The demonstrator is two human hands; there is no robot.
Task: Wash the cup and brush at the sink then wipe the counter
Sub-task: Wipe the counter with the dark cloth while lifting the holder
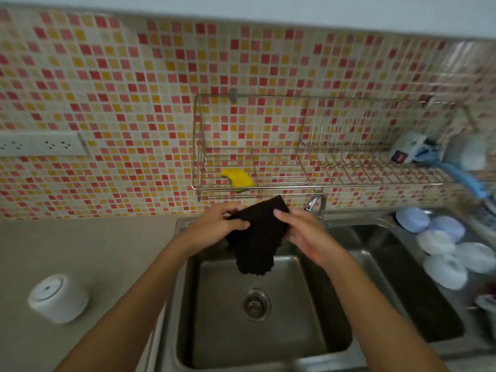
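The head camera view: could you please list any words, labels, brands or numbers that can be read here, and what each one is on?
No text can be read.
The white cup lying in the wire rack carries a purple and red label, too blurred to read.
The upturned white container on the counter has a small dark mark on its base, too small to read.

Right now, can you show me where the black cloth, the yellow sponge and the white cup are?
Black cloth (pixel 255 237): head view, middle of the fabric hanging between both hands.
Yellow sponge (pixel 237 177): head view, its yellow top, on the wire rack.
White cup (pixel 57 298): head view, side wall, upside down on the counter.
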